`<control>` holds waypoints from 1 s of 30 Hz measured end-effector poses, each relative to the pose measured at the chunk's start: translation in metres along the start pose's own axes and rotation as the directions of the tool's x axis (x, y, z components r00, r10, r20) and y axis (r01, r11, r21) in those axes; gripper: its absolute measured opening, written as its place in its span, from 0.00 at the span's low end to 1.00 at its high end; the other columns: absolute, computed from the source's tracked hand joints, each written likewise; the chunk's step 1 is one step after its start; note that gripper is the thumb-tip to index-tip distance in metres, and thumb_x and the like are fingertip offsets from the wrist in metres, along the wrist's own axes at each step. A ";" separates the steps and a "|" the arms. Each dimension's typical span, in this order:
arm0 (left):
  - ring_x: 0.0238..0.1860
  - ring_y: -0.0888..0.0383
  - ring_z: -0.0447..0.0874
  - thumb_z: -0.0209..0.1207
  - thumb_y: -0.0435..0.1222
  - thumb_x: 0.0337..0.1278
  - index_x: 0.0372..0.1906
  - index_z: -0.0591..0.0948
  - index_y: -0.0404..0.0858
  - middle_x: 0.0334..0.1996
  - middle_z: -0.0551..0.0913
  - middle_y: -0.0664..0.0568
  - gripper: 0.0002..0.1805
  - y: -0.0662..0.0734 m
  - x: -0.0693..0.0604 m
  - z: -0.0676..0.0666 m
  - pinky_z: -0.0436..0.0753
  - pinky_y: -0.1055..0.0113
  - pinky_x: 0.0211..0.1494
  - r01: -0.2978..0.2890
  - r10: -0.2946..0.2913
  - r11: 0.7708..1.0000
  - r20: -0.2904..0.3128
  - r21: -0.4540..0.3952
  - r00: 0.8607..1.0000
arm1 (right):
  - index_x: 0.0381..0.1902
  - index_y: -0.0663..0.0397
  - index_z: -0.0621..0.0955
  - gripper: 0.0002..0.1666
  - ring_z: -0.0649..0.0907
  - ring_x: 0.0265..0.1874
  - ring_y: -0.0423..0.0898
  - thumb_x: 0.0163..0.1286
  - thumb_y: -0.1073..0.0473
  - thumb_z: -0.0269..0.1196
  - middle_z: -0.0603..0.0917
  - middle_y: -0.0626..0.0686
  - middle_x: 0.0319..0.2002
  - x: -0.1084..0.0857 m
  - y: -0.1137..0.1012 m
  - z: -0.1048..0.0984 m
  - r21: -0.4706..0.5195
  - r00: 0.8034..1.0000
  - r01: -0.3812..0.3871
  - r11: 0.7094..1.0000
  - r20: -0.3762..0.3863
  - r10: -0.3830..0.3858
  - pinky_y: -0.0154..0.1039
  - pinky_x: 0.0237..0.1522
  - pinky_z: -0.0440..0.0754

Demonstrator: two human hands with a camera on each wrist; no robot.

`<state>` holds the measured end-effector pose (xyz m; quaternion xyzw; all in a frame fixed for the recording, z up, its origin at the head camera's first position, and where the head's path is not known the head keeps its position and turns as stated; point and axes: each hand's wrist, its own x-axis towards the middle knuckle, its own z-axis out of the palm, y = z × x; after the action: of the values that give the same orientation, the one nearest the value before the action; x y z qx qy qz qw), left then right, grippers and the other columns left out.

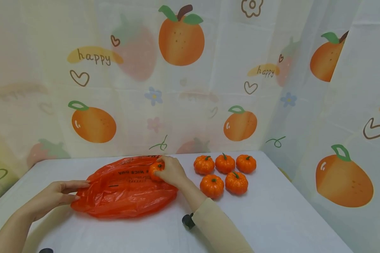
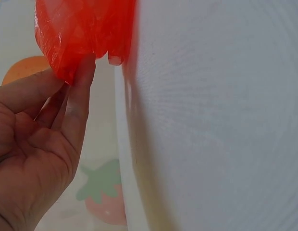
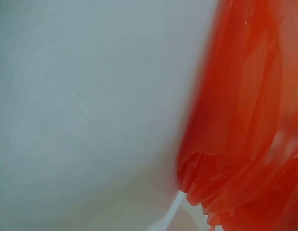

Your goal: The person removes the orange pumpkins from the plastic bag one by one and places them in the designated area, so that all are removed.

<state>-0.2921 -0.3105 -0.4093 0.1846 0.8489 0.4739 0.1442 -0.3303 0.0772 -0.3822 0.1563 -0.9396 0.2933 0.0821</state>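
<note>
An orange-red plastic bag with dark printing lies puffed up on the white table. At its left end, my left hand pinches the bag between thumb and fingers; the left wrist view shows this hand against the gathered plastic. Toward the bag's right end, my right hand grips a small orange pumpkin with a dark stem. The pumpkin overlaps the bag in the head view; I cannot tell how deep it sits there. Only the bag and tabletop show in the right wrist view, without the hand.
Several more small pumpkins stand in two rows on the white table, right of my right hand. Behind and to the right hangs a fruit-printed curtain. A black object sits by my right sleeve.
</note>
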 end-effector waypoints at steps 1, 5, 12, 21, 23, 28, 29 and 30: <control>0.50 0.89 0.71 0.56 0.32 0.65 0.68 0.71 0.31 0.50 0.77 0.85 0.27 0.000 0.000 0.000 0.84 0.71 0.46 -0.002 0.002 1.000 0.000 0.000 1.000 | 0.57 0.52 0.81 0.26 0.80 0.60 0.50 0.62 0.53 0.69 0.84 0.50 0.58 0.000 0.000 0.000 -0.005 1.000 -0.002 1.000 -0.004 0.002 0.44 0.63 0.78; 0.50 0.90 0.71 0.56 0.33 0.65 0.68 0.71 0.31 0.50 0.77 0.85 0.27 0.000 0.000 0.000 0.84 0.71 0.46 -0.002 0.002 1.000 0.000 -0.003 1.000 | 0.57 0.51 0.81 0.26 0.80 0.60 0.51 0.61 0.52 0.70 0.84 0.50 0.57 0.001 0.000 0.001 -0.014 1.000 -0.009 1.000 -0.007 0.009 0.45 0.62 0.78; 0.49 0.90 0.71 0.56 0.33 0.66 0.68 0.71 0.32 0.50 0.75 0.87 0.26 0.000 0.000 0.001 0.85 0.70 0.46 0.013 -0.013 1.000 0.002 -0.011 1.000 | 0.57 0.51 0.82 0.27 0.79 0.59 0.53 0.59 0.53 0.71 0.84 0.51 0.57 0.001 0.002 0.003 -0.053 1.000 -0.002 0.999 -0.006 0.002 0.47 0.61 0.79; 0.50 0.90 0.70 0.56 0.33 0.66 0.68 0.71 0.32 0.50 0.75 0.87 0.26 0.001 0.000 0.001 0.85 0.70 0.46 0.004 -0.004 1.000 0.005 -0.016 1.000 | 0.56 0.45 0.83 0.26 0.77 0.56 0.51 0.58 0.51 0.72 0.83 0.50 0.56 0.000 0.005 0.006 -0.130 1.000 0.004 0.992 0.015 -0.002 0.44 0.51 0.81; 0.50 0.90 0.70 0.56 0.33 0.66 0.68 0.71 0.32 0.50 0.75 0.87 0.26 0.001 0.000 0.001 0.84 0.70 0.47 0.003 -0.003 1.000 0.005 -0.013 1.000 | 0.57 0.44 0.83 0.27 0.76 0.55 0.51 0.58 0.51 0.72 0.82 0.50 0.57 0.000 0.005 0.006 -0.142 1.000 0.003 0.990 0.020 0.000 0.44 0.50 0.81; 0.50 0.91 0.70 0.56 0.33 0.66 0.68 0.71 0.32 0.50 0.76 0.87 0.26 0.001 -0.001 0.001 0.84 0.71 0.46 0.000 0.000 1.000 0.004 -0.007 1.000 | 0.58 0.42 0.82 0.30 0.76 0.52 0.50 0.56 0.51 0.74 0.80 0.52 0.56 -0.002 0.004 0.005 -0.140 0.999 -0.006 0.990 0.035 0.011 0.43 0.49 0.81; 0.50 0.91 0.70 0.56 0.33 0.66 0.68 0.71 0.32 0.50 0.76 0.87 0.26 0.001 0.000 0.001 0.84 0.71 0.46 0.000 0.000 1.000 0.005 -0.009 1.000 | 0.58 0.41 0.81 0.31 0.76 0.52 0.50 0.55 0.51 0.75 0.80 0.52 0.56 -0.002 0.004 0.005 -0.138 0.999 -0.008 0.990 0.040 0.014 0.43 0.49 0.81; 0.50 0.91 0.70 0.56 0.33 0.66 0.68 0.71 0.32 0.50 0.75 0.87 0.26 0.001 0.000 0.001 0.84 0.72 0.46 0.000 0.000 1.000 0.005 -0.009 1.000 | 0.59 0.41 0.81 0.31 0.76 0.51 0.50 0.55 0.51 0.75 0.79 0.52 0.55 -0.002 0.004 0.005 -0.134 0.999 -0.010 0.991 0.044 0.016 0.42 0.49 0.81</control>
<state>-0.2912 -0.3095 -0.4089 0.1852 0.8463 0.4773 0.1472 -0.3298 0.0779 -0.3886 0.1509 -0.9597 0.2267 0.0695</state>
